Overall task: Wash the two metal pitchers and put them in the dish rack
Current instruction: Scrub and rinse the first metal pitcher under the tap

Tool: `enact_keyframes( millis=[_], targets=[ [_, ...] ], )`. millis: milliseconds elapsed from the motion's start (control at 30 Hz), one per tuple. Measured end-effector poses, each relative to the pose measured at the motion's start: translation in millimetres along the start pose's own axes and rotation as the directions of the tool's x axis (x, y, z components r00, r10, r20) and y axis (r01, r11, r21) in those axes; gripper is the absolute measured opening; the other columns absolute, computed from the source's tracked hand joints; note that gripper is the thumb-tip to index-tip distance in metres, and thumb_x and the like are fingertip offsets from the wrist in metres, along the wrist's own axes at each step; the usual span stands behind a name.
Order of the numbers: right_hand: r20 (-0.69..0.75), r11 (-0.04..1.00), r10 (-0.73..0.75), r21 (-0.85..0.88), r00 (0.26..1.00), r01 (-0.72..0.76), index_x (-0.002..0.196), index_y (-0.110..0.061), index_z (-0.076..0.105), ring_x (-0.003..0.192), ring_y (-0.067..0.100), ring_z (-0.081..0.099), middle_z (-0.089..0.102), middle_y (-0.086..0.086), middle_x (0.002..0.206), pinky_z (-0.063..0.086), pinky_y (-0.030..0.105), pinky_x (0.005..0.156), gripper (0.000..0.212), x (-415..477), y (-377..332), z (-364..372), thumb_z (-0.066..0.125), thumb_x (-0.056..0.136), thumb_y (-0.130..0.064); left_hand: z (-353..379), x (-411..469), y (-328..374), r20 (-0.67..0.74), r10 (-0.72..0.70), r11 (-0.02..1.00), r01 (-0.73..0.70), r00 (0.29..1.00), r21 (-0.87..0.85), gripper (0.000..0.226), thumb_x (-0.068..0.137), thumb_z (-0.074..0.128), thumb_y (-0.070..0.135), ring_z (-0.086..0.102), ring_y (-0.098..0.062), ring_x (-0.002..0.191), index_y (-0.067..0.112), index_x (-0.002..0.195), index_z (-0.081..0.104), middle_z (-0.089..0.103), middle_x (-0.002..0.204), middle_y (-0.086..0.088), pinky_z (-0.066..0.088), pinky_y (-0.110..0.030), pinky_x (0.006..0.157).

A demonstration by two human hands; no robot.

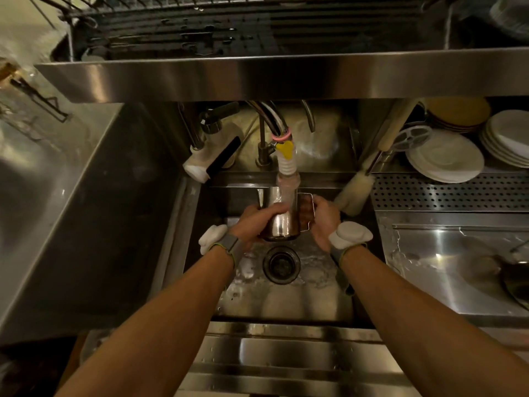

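Note:
A shiny metal pitcher (pixel 282 222) is held upright over the sink (pixel 286 299), right under the faucet nozzle (pixel 287 164), with water running down into it. My left hand (pixel 254 220) grips the pitcher's body from the left. My right hand (pixel 325 217) holds its wire-like handle on the right side. The dish rack (pixel 183 27) sits above on the steel shelf, at the top of the view. I see no second pitcher.
The drain (pixel 281 263) lies below the pitcher in wet basin. A bottle brush (pixel 356 190) leans at the sink's right rear corner. Stacked white plates (pixel 446 159) stand on the perforated ledge at right. A pan (pixel 515 279) rests on the right counter.

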State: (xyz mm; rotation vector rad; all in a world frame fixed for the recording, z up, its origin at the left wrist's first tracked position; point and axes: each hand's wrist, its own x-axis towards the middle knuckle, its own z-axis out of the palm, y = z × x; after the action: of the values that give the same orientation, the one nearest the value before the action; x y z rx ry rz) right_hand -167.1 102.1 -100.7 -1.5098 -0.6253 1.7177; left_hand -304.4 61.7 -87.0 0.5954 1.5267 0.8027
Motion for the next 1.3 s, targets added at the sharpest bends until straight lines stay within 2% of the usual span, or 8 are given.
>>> enact_keyframes(
  millis=[100,200,333,467,867,967,1133,1300],
  targets=[
    [-0.051,0.909,-0.200,-0.382,0.978,0.166,0.117,-0.003,0.060,0.094,0.021,0.059,0.063,0.008,0.106,0.049,0.035,0.085,0.029,-5,0,-7,0.055,0.089,-0.009,6,0,5,-0.004,-0.044,0.998,0.044,0.999,0.051,0.065,0.051,0.085,0.051,0.072,-0.025,0.082,0.015,0.103,0.068,0.074,0.097,-0.013,0.059,-0.044,0.078],
    [0.026,0.801,-0.295,-0.539,0.955,0.261,0.115,-0.007,0.062,0.102,0.022,0.060,0.063,0.009,0.109,0.047,0.029,0.086,0.027,-19,1,-6,0.060,0.089,-0.014,12,1,4,-0.008,-0.155,0.983,0.155,0.988,0.101,0.082,0.041,0.079,0.068,0.071,-0.029,0.088,0.014,0.101,0.066,0.074,0.097,-0.013,0.057,-0.046,0.083],
    [0.143,0.832,-0.090,-0.532,0.986,0.153,0.131,-0.011,0.050,0.106,0.023,0.062,0.062,0.007,0.122,0.050,0.038,0.095,0.065,-23,5,3,0.070,0.079,-0.044,10,-3,3,-0.017,-0.147,0.989,0.147,0.989,0.012,0.059,0.083,0.045,0.070,0.061,-0.025,0.100,0.018,0.108,0.061,0.066,0.106,-0.008,0.053,-0.040,0.085],
    [0.109,0.833,-0.047,-0.545,0.993,0.099,0.138,-0.008,0.032,0.109,0.023,0.059,0.058,0.005,0.124,0.049,0.038,0.096,0.102,-18,12,5,0.086,0.059,-0.042,-6,-12,7,-0.079,-0.099,0.995,0.101,0.992,0.017,0.065,0.092,0.017,0.066,0.059,-0.020,0.087,0.023,0.115,0.059,0.063,0.098,-0.003,0.048,-0.034,0.074],
    [0.182,0.744,-0.074,-0.645,0.981,0.175,0.133,-0.012,0.044,0.101,0.020,0.058,0.058,0.005,0.124,0.049,0.031,0.084,0.086,-21,7,6,0.086,0.061,-0.035,-27,-2,-4,-0.274,0.003,0.990,0.035,0.962,0.134,0.065,0.099,0.027,0.051,0.052,-0.016,0.058,0.000,0.116,0.062,0.060,0.085,-0.009,0.038,-0.019,0.038],
    [0.038,0.835,-0.130,-0.535,0.991,0.130,0.134,-0.009,0.040,0.102,0.021,0.056,0.056,0.006,0.124,0.046,0.030,0.083,0.088,-19,4,2,0.085,0.063,-0.035,-26,-3,-6,-0.249,0.020,0.990,0.016,0.968,0.143,0.062,0.098,0.028,0.052,0.053,-0.015,0.061,0.004,0.113,0.064,0.059,0.078,-0.003,0.034,-0.025,0.049],
    [0.241,0.771,-0.058,-0.606,0.969,0.197,0.128,-0.012,0.048,0.097,0.017,0.062,0.063,0.002,0.116,0.049,0.028,0.080,0.082,-24,4,10,0.087,0.058,-0.032,-19,-3,-6,-0.207,-0.003,0.986,0.038,0.978,0.163,0.058,0.095,0.030,0.057,0.061,-0.023,0.084,0.013,0.110,0.065,0.067,0.101,-0.007,0.041,-0.034,0.075],
    [0.025,0.895,-0.084,-0.438,0.996,0.087,0.132,-0.008,0.044,0.103,0.024,0.060,0.059,0.003,0.118,0.050,0.036,0.090,0.082,-20,0,2,0.083,0.065,-0.037,-19,-6,-4,-0.171,0.010,0.987,0.018,0.985,0.162,0.050,0.095,0.031,0.056,0.059,-0.022,0.086,0.018,0.104,0.062,0.065,0.103,-0.007,0.040,-0.032,0.072]
  ],
)
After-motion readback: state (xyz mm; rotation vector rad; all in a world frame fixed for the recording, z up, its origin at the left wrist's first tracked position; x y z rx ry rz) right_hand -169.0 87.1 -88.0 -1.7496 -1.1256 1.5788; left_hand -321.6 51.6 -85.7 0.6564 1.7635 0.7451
